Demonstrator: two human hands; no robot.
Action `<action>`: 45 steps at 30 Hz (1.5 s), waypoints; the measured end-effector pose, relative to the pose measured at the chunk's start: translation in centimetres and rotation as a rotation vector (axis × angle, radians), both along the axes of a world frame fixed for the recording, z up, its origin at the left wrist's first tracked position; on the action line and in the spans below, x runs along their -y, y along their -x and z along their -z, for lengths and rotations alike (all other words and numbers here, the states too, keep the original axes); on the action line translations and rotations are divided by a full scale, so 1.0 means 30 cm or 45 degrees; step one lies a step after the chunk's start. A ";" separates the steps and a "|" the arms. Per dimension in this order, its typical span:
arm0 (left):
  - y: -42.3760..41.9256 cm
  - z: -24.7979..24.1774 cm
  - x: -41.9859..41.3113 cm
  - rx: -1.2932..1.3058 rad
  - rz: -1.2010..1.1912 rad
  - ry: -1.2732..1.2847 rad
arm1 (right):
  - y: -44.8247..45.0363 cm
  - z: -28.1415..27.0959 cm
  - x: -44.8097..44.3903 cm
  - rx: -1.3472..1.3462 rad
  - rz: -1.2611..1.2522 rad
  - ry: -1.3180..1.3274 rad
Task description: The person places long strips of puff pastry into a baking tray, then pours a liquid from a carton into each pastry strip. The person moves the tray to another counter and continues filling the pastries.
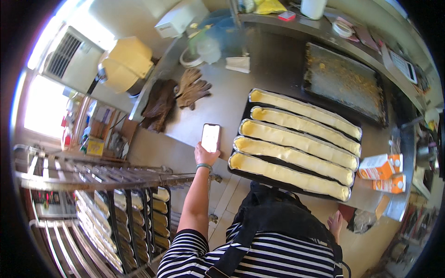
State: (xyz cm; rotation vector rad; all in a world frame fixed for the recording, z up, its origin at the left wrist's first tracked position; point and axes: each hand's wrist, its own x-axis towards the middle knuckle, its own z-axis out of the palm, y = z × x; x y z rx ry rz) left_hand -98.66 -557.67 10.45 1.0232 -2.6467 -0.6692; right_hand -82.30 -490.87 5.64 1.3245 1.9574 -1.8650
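Observation:
My left hand [205, 154] holds a smartphone [211, 138] with a bright screen over the near edge of the steel worktable [222, 93]. To the phone's right, a black baking tray [274, 183] carries several long foil moulds lined with pale yellow dough [295, 146]. My right hand [334, 222] hangs low beside my body, below the tray's right end; nothing shows in it, and its fingers look slightly apart. A pair of brown work gloves [193, 88] lies on the table beyond the phone, against dark brown cloth or mitts [159, 104].
A used, crumb-strewn tray [344, 83] lies at the back right. Orange-and-white cartons [377, 166] lie by the right edge. A metal rack [104, 180] with filled trays stands at the left. A shelf [333, 38] runs above the table's back.

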 end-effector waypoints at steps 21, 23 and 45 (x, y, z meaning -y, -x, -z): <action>0.056 -0.251 -0.286 -0.232 0.731 0.090 | 0.848 -0.478 0.022 -0.494 0.500 -1.185; 0.036 -0.312 -0.467 -0.407 0.879 -0.274 | 0.892 -0.432 0.022 -0.616 0.645 -1.160; 0.105 -0.941 -1.813 -0.414 2.635 -0.713 | 0.182 -0.800 -0.258 -1.129 -0.538 0.213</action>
